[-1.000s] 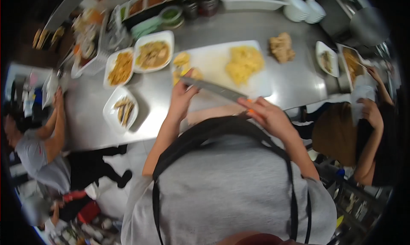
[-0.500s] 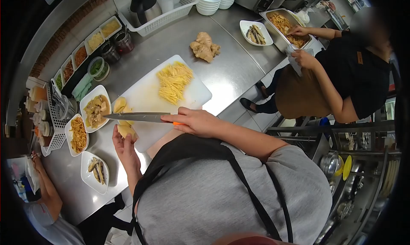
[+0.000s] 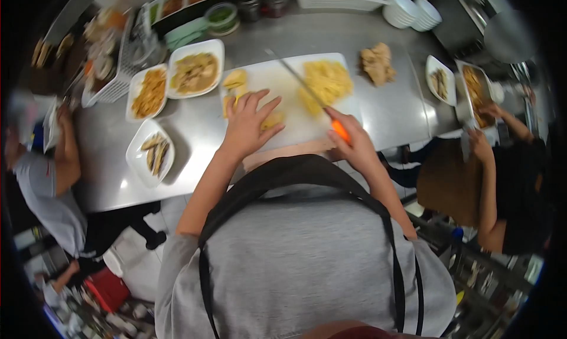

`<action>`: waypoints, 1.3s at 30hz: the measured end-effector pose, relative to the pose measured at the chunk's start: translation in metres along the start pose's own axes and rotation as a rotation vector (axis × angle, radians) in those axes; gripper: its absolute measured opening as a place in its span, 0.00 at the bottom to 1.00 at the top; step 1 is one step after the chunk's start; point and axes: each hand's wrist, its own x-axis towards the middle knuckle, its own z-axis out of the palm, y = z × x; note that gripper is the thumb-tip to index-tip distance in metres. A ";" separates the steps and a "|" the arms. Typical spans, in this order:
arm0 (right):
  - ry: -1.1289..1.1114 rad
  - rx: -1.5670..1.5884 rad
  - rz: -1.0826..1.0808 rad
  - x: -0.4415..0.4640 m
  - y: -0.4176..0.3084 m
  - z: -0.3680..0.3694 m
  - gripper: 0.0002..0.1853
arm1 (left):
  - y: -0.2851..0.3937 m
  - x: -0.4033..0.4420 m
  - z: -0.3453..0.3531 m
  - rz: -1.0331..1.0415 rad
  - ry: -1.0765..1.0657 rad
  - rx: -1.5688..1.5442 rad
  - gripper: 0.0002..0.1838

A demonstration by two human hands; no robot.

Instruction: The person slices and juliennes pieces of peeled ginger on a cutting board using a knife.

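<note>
My right hand [image 3: 356,143] grips the orange handle of a kitchen knife [image 3: 302,84]. Its blade points away to the upper left, over the white cutting board [image 3: 283,73] and along the edge of a pile of ginger strips [image 3: 328,82]. Fingers spread, my left hand [image 3: 251,123] is over the board's left part. A peeled ginger piece [image 3: 273,121] shows beside its thumb; whether they touch I cannot tell. Another peeled piece [image 3: 235,79] lies beyond the fingertips. An unpeeled ginger root [image 3: 378,63] sits on the steel counter right of the board.
Left of the board stand a dish of meat in sauce [image 3: 195,73], a dish of yellowish strips [image 3: 149,93] and a dish of small fish-like pieces [image 3: 155,153]. Stacked white bowls [image 3: 407,11] are at the back. One co-worker [image 3: 511,185] stands right, another [image 3: 50,179] left.
The view has turned and shifted. My left hand has let go of the ginger piece and spread its fingers. The knife has swung from pointing left to pointing away, beside the ginger strips.
</note>
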 end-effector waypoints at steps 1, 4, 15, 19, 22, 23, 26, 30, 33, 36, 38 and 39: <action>-0.029 0.015 -0.020 0.001 0.003 0.000 0.24 | -0.010 0.002 0.000 -0.036 0.002 0.016 0.27; -0.018 -0.073 0.039 0.000 0.004 0.001 0.24 | -0.037 0.009 0.004 -0.016 0.036 0.235 0.28; -0.078 -0.350 -0.003 -0.002 -0.004 -0.010 0.28 | -0.008 0.015 -0.027 0.043 0.173 0.187 0.23; -0.107 -0.403 -0.053 -0.002 -0.011 -0.011 0.28 | -0.019 0.012 -0.016 0.012 0.080 0.275 0.24; -0.124 -0.404 -0.068 -0.002 -0.013 -0.013 0.28 | -0.044 0.001 -0.020 -0.128 0.153 0.400 0.27; -0.128 -0.402 -0.067 -0.004 -0.013 -0.014 0.28 | -0.050 -0.003 -0.025 -0.206 0.211 0.426 0.27; -0.088 -0.296 0.009 -0.006 -0.005 -0.020 0.25 | -0.048 -0.011 -0.031 -0.238 0.332 0.478 0.27; -0.004 -0.030 0.042 -0.016 0.012 -0.018 0.19 | -0.008 -0.011 -0.010 -0.088 0.213 0.233 0.26; -0.222 0.156 0.274 -0.030 0.011 -0.027 0.19 | 0.007 -0.009 0.003 -0.101 -0.033 -0.047 0.26; -0.466 0.102 0.429 -0.045 0.004 -0.039 0.19 | 0.001 -0.007 0.016 -0.164 -0.104 -0.039 0.26; -0.396 0.114 0.270 -0.064 0.023 -0.038 0.19 | -0.009 -0.010 0.014 -0.157 0.117 -0.111 0.26; -0.395 0.116 0.255 -0.068 0.029 -0.039 0.19 | -0.013 -0.011 0.009 -0.217 0.173 -0.115 0.27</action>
